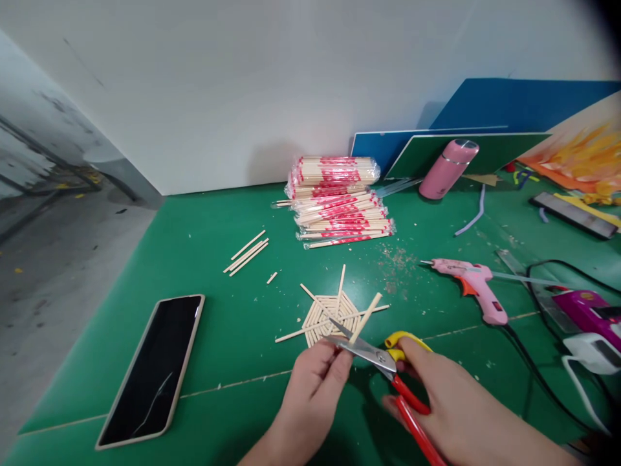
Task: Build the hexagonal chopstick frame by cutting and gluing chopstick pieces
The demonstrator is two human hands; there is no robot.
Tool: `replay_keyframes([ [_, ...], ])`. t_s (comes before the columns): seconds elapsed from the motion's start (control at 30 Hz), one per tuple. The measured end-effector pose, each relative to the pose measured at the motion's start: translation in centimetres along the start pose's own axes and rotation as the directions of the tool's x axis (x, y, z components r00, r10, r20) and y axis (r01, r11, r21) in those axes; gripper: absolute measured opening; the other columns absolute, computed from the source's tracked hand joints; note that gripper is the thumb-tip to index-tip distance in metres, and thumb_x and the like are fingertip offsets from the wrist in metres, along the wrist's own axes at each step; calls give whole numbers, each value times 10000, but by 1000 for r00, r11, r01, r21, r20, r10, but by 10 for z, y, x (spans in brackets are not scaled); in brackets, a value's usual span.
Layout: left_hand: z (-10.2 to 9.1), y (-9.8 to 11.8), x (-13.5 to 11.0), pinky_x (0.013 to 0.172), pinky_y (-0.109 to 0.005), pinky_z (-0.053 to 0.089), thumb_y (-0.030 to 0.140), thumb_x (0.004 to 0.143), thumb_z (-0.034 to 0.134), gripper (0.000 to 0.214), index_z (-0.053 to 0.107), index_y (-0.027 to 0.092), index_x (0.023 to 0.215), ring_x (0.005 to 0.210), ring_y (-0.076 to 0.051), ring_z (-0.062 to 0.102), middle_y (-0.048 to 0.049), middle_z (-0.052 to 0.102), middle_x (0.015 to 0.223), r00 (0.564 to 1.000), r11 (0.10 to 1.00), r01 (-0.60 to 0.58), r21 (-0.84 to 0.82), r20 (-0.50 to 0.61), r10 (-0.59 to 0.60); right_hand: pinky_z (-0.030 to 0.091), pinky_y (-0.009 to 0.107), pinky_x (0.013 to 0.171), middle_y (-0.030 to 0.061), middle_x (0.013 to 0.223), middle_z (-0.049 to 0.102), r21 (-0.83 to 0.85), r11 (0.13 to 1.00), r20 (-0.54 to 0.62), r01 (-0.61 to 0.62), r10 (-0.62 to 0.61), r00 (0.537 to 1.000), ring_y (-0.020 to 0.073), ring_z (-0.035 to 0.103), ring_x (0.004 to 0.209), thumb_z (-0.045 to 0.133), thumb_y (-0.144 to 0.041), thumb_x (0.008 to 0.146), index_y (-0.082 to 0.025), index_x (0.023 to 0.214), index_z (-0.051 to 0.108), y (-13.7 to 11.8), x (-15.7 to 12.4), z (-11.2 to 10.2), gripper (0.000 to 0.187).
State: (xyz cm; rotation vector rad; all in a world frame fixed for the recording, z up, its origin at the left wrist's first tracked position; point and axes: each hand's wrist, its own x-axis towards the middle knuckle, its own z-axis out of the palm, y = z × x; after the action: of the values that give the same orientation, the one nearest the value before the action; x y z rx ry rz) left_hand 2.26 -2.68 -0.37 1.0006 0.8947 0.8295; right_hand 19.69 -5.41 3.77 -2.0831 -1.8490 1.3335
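Observation:
My left hand (pixel 313 388) pinches a short wooden stick (pixel 366 317) that angles up to the right. My right hand (pixel 456 408) grips scissors (pixel 383 362) with a yellow and a red handle; their blades close around the stick near my left fingers. Just behind lies a web-shaped piece of glued sticks (pixel 330 314) on the green table (pixel 233 336).
A phone (pixel 152 369) lies face up at the left. Loose sticks (pixel 246 254) and wrapped chopstick bundles (pixel 339 200) sit farther back. A pink glue gun (pixel 470 288), its black cord, a pink bottle (pixel 447 168), a purple device (pixel 589 310) and coloured boards fill the right side.

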Motion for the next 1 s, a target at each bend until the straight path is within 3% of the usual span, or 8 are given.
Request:
replay_keyframes([
  [0.07,1,2,-3,472,-215,234,271,818,460,226,545,145,652,513,-79,297,32,401,565,989,953,-101,284,-80,128,398,264,575,15,780,583,-3,1000,0,-8,8,1000,161,526,645,554,-374,660,-218,827,414,0,0,0,267],
  [0.17,1,4,-4,474,-215,241,263,829,435,270,524,150,600,516,-82,303,30,390,557,986,922,-136,361,-45,163,412,283,607,43,867,560,-32,999,-3,32,-32,999,173,518,703,568,-403,644,-207,870,405,-1,-2,-2,341],
  [0.23,0,4,-4,457,-215,225,289,827,444,297,507,151,571,495,-76,291,38,351,525,993,963,-114,245,-14,121,416,317,688,85,971,516,-61,995,-22,74,-76,997,205,498,822,582,-411,629,-187,928,411,-1,-4,-2,411],
  [0.33,-2,2,-2,441,-213,201,333,806,486,250,549,151,646,454,-63,257,56,311,488,996,997,-34,-74,76,40,386,370,788,124,1060,448,-113,986,-61,126,-133,989,257,423,966,618,-411,586,-159,986,422,-1,-4,-4,511],
  [0.47,-4,2,0,435,-213,176,308,767,552,211,598,118,686,388,-32,193,85,262,416,975,916,106,-387,223,-19,391,354,769,98,1009,473,-121,982,-79,146,-156,985,231,442,903,654,-386,538,-170,940,433,-2,-6,-7,507],
  [0.63,-5,7,2,435,-213,183,287,720,607,207,619,90,657,361,-22,216,87,269,393,946,855,221,-470,315,-72,354,233,478,-29,675,536,-40,997,91,66,-62,994,104,407,523,605,-357,591,-218,800,375,-2,-8,-9,341],
  [0.87,-6,4,3,423,-198,191,257,715,616,143,621,115,695,359,-7,236,50,418,478,955,843,208,-496,290,-65,346,237,498,-12,683,574,-23,997,157,68,-64,985,120,449,551,581,-373,623,-212,849,379,-2,-12,-10,343],
  [1.0,-7,4,3,427,-203,193,255,705,630,148,620,108,692,367,-6,261,33,461,514,961,860,194,-472,268,-70,373,262,535,26,726,586,-44,998,134,53,-47,990,157,510,600,579,-380,626,-195,892,415,-5,-11,-10,362],
])
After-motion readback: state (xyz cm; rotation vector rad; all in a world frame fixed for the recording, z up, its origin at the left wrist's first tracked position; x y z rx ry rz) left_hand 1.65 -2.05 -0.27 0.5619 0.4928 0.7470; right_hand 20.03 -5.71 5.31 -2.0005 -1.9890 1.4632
